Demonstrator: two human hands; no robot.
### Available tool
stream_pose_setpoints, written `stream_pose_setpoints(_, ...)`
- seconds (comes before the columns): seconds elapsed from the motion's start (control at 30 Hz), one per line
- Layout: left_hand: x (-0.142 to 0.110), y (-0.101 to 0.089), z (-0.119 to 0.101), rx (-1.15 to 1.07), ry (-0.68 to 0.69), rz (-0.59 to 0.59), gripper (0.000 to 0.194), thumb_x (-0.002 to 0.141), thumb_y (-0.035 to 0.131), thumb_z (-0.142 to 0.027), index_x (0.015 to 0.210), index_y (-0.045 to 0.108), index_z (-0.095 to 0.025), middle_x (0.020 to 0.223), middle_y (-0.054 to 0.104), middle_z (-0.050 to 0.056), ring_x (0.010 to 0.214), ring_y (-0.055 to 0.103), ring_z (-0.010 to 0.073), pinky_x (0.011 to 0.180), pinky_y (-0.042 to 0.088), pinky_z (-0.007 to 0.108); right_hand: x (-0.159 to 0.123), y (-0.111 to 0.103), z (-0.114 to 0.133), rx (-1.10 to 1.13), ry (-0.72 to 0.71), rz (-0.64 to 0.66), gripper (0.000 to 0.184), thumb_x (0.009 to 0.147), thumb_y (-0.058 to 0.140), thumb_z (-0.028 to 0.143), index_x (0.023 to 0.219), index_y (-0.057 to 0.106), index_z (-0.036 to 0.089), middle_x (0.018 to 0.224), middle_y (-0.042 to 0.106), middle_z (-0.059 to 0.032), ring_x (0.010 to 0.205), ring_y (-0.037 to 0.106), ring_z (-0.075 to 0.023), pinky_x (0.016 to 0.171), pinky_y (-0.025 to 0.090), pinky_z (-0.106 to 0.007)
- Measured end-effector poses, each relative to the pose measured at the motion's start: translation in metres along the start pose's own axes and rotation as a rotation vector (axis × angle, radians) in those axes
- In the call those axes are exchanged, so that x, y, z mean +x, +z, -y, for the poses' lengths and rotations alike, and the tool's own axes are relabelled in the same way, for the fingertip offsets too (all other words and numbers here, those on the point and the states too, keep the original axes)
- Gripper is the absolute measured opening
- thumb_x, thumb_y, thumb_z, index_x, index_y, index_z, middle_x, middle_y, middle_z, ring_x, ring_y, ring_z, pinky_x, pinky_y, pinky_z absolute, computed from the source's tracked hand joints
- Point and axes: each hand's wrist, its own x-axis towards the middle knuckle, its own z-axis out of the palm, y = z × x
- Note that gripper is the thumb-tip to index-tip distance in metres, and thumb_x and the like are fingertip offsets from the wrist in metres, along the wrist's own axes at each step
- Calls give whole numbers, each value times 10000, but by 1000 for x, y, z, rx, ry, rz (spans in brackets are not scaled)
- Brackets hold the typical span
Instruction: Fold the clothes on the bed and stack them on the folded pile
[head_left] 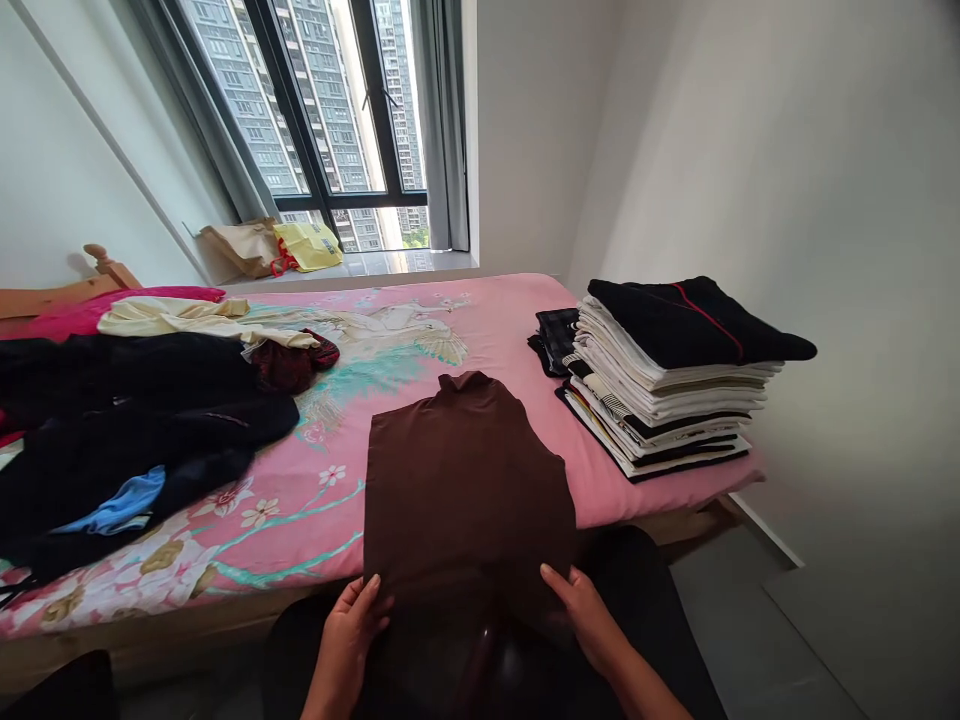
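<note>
Brown bag (238,248) beside yellow bag (311,246) — both on windowsill (397,263)

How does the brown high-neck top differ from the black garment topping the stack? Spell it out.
The brown high-neck top looks plain; the black garment carries a red line.
The top is spread across the bed's edge; the black garment sits on the stack.
The left hand and right hand hold the top; no hand touches the black garment.
Both are dark cloth.

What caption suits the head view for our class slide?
Left hand and right hand hold a brown garment between a clothes heap and a folded stack.
</note>
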Motion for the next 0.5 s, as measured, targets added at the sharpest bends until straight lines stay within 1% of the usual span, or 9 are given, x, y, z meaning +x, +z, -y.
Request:
stream_pose_setpoints(0.07, 0, 1, 4, 18, 2, 0, 453, 494, 819, -311, 862, 583, -193, 770, 641, -28, 639, 652, 139, 525, 455, 214, 0, 1, 0, -10, 1, 25, 455, 736, 637, 495, 1057, 619, 174, 1023, 677, -93, 926, 637, -251, 715, 514, -355)
stream_pose_setpoints(0.13, 2, 1, 9, 21, 2, -20, 456, 497, 817, -303, 868, 577, -193, 742, 636, -30, 619, 645, 134, 520, 457, 211, 1, 1, -2, -10, 1, 46, 442, 727, 648, 486, 1024, 640, 159, 1004, 684, -99, 946, 633, -260, 745, 510, -362)
stream_pose_setpoints(0.23, 3, 0, 16, -9, -4, -36, 428, 536, 801, -311, 866, 552, -200, 712, 644, -22, 610, 640, 134, 522, 461, 213, 2, 3, -4, -2, -22, 40, 423, 703, 668, 480, 938, 678, 129, 892, 705, -100, 922, 639, -277, 796, 500, -385)
stream_pose_setpoints(0.33, 4, -1, 18, -61, -8, -17, 411, 563, 784, -317, 881, 546, -209, 736, 640, -24, 672, 658, 158, 555, 484, 236, -1, 4, -2, 8, -11, 4, 416, 662, 698, 478, 895, 695, 134, 800, 709, -87, 868, 648, -290, 788, 503, -406)
stream_pose_setpoints(0.4, 2, -1, 17, -84, 20, -19, 430, 560, 782, -311, 908, 548, -219, 775, 627, -35, 702, 661, 162, 577, 493, 244, -5, 5, 1, 16, -1, 16, 421, 649, 705, 480, 901, 699, 142, 803, 708, -90, 858, 649, -299, 776, 507, -421)
stream_pose_setpoints(0.5, -2, 0, 14, -88, 104, -31, 497, 550, 777, -298, 976, 531, -235, 851, 620, -32, 705, 651, 150, 602, 495, 246, -9, 3, 1, 17, 14, 59, 446, 656, 699, 482, 954, 692, 150, 867, 704, -107, 890, 641, -314, 769, 508, -444)
